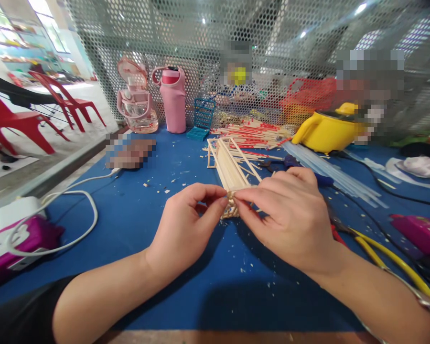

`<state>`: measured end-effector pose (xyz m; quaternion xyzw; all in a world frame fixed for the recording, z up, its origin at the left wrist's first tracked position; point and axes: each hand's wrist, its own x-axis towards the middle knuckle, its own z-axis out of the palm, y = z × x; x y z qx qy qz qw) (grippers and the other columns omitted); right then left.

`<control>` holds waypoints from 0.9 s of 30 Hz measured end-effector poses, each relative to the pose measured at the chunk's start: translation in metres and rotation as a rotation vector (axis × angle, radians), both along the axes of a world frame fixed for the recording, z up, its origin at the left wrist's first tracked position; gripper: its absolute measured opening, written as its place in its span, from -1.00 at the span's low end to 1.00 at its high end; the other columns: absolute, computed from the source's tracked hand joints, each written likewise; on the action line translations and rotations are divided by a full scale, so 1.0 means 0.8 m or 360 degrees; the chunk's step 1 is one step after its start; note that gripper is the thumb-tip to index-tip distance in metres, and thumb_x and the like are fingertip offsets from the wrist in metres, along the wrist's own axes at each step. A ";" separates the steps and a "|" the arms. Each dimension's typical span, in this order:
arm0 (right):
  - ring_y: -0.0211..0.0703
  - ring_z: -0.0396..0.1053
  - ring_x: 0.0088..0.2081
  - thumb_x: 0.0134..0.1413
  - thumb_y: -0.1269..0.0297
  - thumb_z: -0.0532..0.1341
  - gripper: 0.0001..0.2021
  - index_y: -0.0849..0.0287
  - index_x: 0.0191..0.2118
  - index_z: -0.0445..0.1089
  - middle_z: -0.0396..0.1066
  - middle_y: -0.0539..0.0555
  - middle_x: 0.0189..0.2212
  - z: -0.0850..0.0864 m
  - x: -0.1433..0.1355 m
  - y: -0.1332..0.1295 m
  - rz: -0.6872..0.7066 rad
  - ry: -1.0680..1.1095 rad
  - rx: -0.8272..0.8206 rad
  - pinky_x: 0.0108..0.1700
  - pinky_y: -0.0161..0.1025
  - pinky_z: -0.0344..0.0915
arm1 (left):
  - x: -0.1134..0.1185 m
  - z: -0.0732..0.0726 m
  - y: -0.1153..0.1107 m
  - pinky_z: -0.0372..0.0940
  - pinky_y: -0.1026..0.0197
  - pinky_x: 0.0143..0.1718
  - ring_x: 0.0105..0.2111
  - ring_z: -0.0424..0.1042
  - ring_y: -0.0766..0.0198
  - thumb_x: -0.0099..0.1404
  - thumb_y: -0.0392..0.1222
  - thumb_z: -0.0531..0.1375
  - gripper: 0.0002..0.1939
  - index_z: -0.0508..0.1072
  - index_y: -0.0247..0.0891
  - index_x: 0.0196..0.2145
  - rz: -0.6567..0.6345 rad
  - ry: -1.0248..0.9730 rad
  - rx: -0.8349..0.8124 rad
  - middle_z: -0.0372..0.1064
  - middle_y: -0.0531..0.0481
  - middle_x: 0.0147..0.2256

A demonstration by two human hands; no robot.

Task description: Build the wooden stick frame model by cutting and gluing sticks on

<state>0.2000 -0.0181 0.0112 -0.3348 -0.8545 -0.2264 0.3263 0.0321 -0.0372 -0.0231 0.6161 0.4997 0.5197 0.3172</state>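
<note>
A small structure of pale wooden sticks point(232, 167) stands on the blue table mat, its near end between my two hands. My left hand point(191, 217) pinches the left side of that near end between thumb and forefinger. From the right, my right hand point(290, 215) pinches the same end, fingertips close to those of the left. Whatever small piece lies right between the fingertips is too small to make out. Beyond the structure lies a pile of red-marked sticks point(254, 134).
At the back stand a pink bottle point(174, 107), a clear pink bottle point(138, 112), a blue rack point(202, 117) and a yellow pot point(326, 131). Clear glue sticks point(338, 172) and yellow-handled pliers point(390, 253) lie right. A purple power strip point(32, 239) is left.
</note>
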 end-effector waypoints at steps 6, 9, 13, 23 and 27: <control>-0.18 0.26 -0.48 0.09 0.33 0.22 -0.86 0.12 -0.44 0.51 0.39 -0.04 -0.60 0.000 0.000 -0.003 -0.0062 -0.0036 0.0019 -0.26 -0.09 0.06 | 0.000 0.001 0.001 0.32 0.36 -0.38 -0.39 0.43 0.37 0.22 -0.17 0.24 -0.89 0.55 -0.17 -0.29 -0.0018 -0.0013 -0.0018 0.51 0.08 -0.36; -0.18 0.27 -0.49 0.09 0.33 0.22 -0.86 0.12 -0.44 0.51 0.40 -0.05 -0.61 0.000 0.000 -0.004 -0.0068 -0.0044 0.0035 -0.26 -0.08 0.06 | -0.001 0.002 0.001 0.32 0.37 -0.38 -0.40 0.43 0.39 0.23 -0.18 0.24 -0.90 0.55 -0.16 -0.30 -0.0018 0.0000 -0.0025 0.50 0.10 -0.37; -0.19 0.30 -0.51 0.07 0.35 0.23 -0.87 0.14 -0.44 0.51 0.42 -0.04 -0.61 -0.001 -0.001 -0.006 -0.0033 -0.0006 0.0037 -0.27 -0.08 0.08 | 0.000 0.002 0.000 0.32 0.35 -0.37 -0.40 0.42 0.38 0.22 -0.18 0.24 -0.90 0.53 -0.18 -0.30 -0.0023 -0.0028 -0.0048 0.49 0.08 -0.37; -0.23 0.34 -0.48 0.02 0.43 0.24 -0.94 0.13 -0.37 0.41 0.42 -0.03 -0.55 0.005 0.016 -0.011 0.0008 0.0448 -0.0011 -0.26 -0.15 0.24 | 0.002 0.003 0.000 0.30 0.32 -0.34 -0.34 0.36 0.37 0.17 -0.27 0.25 -0.79 0.29 -0.22 -0.26 -0.0080 -0.0277 -0.0043 0.35 0.06 -0.32; -0.21 0.34 -0.37 -0.04 0.47 0.22 -0.76 0.11 -0.20 0.32 0.36 -0.01 -0.40 -0.004 0.022 0.001 -0.0084 0.0756 -0.0360 -0.23 -0.21 0.30 | 0.003 0.002 0.001 0.32 0.26 -0.27 -0.27 0.36 0.32 0.14 -0.28 0.27 -0.58 0.21 -0.17 -0.08 -0.0082 -0.0367 -0.0039 0.34 0.04 -0.27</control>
